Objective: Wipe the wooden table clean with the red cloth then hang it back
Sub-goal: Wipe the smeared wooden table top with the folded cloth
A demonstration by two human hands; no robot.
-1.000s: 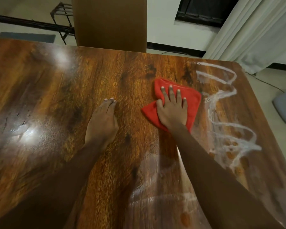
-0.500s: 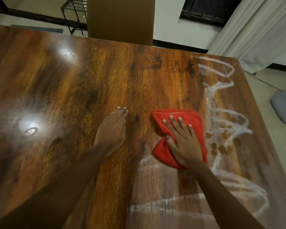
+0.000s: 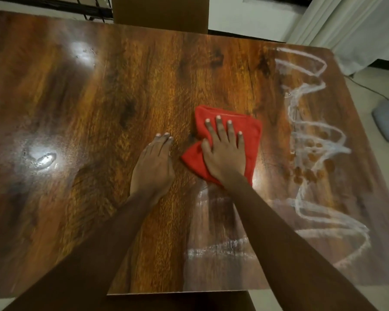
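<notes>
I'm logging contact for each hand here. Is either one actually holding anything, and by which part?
Neither grips anything. The right hand presses flat, fingers spread, on the middle of the red cloth; the left hand rests bare on the wooden table.

1. Surface [image 3: 126,90]: wood-grain finish, glossy, with bright light glare on its left part.
2. Red cloth [image 3: 248,135]: soft, matt, fine-napped fabric with a stitched hem.
3. White streaks [image 3: 305,122]: chalky, matt residue over the gloss at right.
4. Curtain [image 3: 350,25]: pale, matt, pleated fabric.
</notes>
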